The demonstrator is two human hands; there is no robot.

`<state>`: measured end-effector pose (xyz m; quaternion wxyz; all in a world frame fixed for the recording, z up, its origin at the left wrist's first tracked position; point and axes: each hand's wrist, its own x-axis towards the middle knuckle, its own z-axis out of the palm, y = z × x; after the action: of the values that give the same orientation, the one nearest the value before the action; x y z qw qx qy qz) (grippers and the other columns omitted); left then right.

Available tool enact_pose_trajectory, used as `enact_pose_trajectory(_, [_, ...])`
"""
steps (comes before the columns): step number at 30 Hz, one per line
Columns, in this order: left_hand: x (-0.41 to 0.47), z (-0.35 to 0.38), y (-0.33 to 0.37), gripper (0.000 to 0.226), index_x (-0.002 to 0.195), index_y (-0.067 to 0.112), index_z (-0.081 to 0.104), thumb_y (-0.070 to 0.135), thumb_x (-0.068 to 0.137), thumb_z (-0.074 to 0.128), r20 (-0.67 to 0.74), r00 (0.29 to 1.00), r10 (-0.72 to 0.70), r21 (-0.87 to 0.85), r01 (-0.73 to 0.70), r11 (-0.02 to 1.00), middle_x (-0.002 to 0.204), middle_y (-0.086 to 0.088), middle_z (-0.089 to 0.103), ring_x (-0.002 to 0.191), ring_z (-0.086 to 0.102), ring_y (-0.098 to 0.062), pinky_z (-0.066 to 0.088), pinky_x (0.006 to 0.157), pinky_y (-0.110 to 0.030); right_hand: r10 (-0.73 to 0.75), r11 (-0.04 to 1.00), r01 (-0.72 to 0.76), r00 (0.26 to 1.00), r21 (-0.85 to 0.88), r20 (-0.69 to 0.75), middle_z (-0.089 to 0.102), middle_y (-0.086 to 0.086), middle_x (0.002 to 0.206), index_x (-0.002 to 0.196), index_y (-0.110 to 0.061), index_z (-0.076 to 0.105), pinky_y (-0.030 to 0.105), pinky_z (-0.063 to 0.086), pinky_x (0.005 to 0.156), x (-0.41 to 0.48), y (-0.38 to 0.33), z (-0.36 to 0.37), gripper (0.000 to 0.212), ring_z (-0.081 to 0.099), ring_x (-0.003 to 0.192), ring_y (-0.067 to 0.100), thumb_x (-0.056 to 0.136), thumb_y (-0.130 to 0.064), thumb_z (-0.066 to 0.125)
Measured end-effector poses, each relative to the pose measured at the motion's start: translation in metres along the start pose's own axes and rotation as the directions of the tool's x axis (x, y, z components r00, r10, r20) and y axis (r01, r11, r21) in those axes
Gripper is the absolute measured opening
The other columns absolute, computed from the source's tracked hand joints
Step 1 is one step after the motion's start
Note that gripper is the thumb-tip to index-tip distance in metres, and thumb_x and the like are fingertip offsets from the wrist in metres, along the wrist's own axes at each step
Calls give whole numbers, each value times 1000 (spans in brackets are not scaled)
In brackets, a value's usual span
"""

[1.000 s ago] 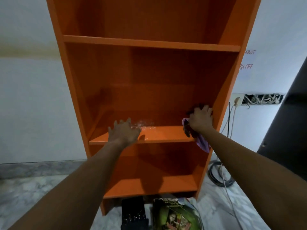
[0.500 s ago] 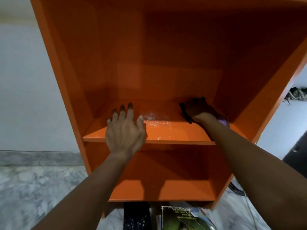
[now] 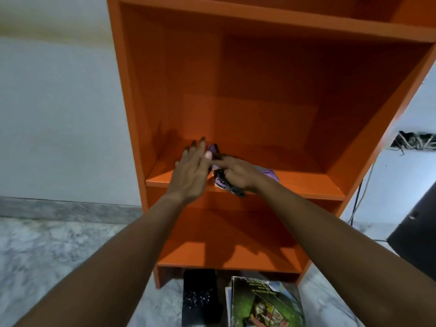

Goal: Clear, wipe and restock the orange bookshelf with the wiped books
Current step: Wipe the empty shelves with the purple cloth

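Your orange bookshelf (image 3: 259, 102) is cleared, every visible shelf bare, so you look mid-wipe, with restocking not yet begun. The books (image 3: 264, 303) lie stacked on the floor at its foot. On the middle shelf (image 3: 306, 182), your left hand (image 3: 191, 171) lies flat, fingers straight, just beside your right hand (image 3: 238, 175), which grips the purple cloth (image 3: 224, 185).

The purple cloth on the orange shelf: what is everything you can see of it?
The purple cloth is soft, crumpled fabric, lilac with dark patches. It lies bunched on the shelf board, near its front edge, one corner hanging over. The right hand grips it from above, covering its middle. The left hand lies flat beside it; contact is unclear.
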<state>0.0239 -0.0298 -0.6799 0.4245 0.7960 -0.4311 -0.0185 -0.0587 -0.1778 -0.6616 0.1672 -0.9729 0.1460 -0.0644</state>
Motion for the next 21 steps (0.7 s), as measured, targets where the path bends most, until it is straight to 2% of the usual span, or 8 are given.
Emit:
enact_pose_trajectory(3, [-18, -24, -3, 63, 161, 31, 10, 57, 104, 19, 12, 1000, -29, -188, 30, 982, 169, 0, 13, 156, 10, -21, 7, 126, -46, -40, 999, 40, 999, 9, -1, 29, 2, 167, 152, -24, 48, 47, 23, 123, -15, -20, 12, 43, 25, 154, 23, 109, -25, 40])
enact_pose_trajectory(6, [-48, -34, -4, 62, 161, 23, 14, 53, 107, 20, 30, 998, -60, -136, 64, 989, 168, -3, 18, 155, 14, -23, 11, 127, -43, -95, 990, 103, 991, 91, -90, 46, 5, 158, 143, -24, 60, 48, 39, 113, -31, -39, 23, 38, 42, 145, 26, 107, -21, 48])
enact_pose_trajectory(9, [-71, -43, -2, 60, 157, 15, 32, 48, 107, 21, 43, 992, -122, -52, 125, 991, 162, -11, 34, 150, 28, -33, 24, 122, -50, -75, 981, 106, 980, 165, -185, 71, 8, 129, 125, -20, 74, 38, 56, 79, -49, -57, 28, 38, 70, 90, 17, 98, -2, 54])
enact_pose_trajectory(11, [-76, -50, -4, 64, 143, 9, 49, 43, 95, 24, 137, 984, -116, 103, 103, 989, 142, -19, 53, 135, 44, -41, 35, 112, -52, -15, 963, 66, 981, 260, -192, 74, 14, 120, 117, -11, 77, 14, 47, 63, -62, -64, 24, 39, 60, 65, -1, 95, 9, 53])
enact_pose_trajectory(13, [-74, -56, -3, 61, 139, 5, 49, 36, 90, 30, 203, 967, -153, 325, 81, 942, 138, -22, 52, 135, 41, -43, 30, 114, -54, 51, 935, 31, 974, 352, -223, 69, 16, 130, 120, -5, 75, 13, 51, 78, -75, -68, 16, 37, 66, 88, 4, 96, 12, 52])
enact_pose_trajectory(15, [-72, -56, 8, 57, 150, 6, 37, 30, 99, 41, 212, 966, -147, 449, 38, 893, 155, -18, 39, 150, 24, -40, 13, 120, -59, 142, 907, 18, 927, 421, -347, 61, 13, 143, 130, -5, 68, 33, 51, 103, -86, -63, 4, 38, 61, 125, 26, 100, 10, 50])
enact_pose_trajectory(16, [-69, -52, 18, 59, 154, 9, 31, 28, 101, 44, 230, 965, -125, 459, 5, 888, 161, -15, 31, 153, 16, -37, 8, 121, -59, 199, 894, 13, 884, 448, -424, 57, 12, 147, 135, -7, 64, 39, 48, 108, -90, -56, -5, 40, 54, 133, 29, 101, 8, 50])
enact_pose_trajectory(21, [-40, -13, 62, 57, 158, 17, 29, 34, 105, 41, 311, 950, -33, 415, -105, 904, 168, -8, 19, 156, 6, -30, 1, 124, -56, 432, 882, -161, 652, 442, -623, 35, 17, 155, 152, -13, 42, 40, 39, 112, -104, -4, -56, 47, 46, 133, 33, 107, -8, 49])
